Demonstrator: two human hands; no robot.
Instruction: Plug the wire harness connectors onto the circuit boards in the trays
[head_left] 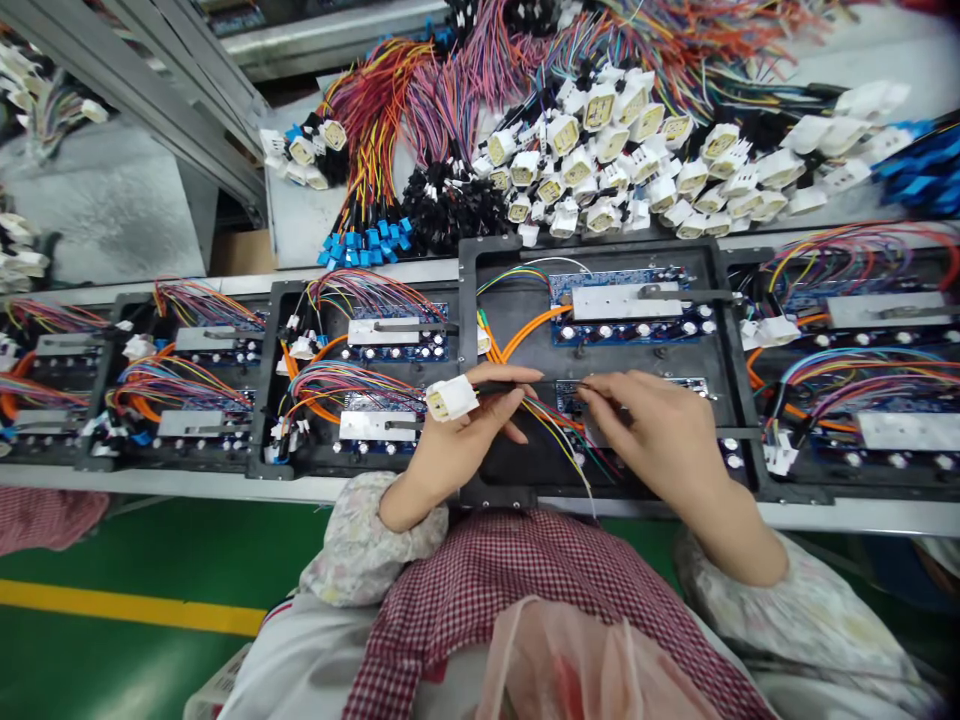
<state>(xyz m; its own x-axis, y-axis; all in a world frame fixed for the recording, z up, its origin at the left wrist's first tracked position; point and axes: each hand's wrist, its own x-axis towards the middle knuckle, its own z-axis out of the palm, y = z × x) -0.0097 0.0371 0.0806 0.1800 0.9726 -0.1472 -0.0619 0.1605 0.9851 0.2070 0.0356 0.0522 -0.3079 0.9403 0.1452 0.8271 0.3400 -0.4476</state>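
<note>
My left hand is closed around a wire harness in a black sleeve, with its white connector sticking out to the left. Thumb and fingers of my right hand pinch the other end of the black sleeve. Several loose coloured wires hang from the harness over the black tray. Beneath my right hand lies a circuit board, mostly hidden. Behind it, in the same tray, sits a blue circuit board with a silver heat sink and orange wires.
More trays with wired circuit boards line the rail on the left, and another is on the right. White connectors with coloured wires are heaped on the metal shelf behind. Blue connectors lie at that shelf's front edge.
</note>
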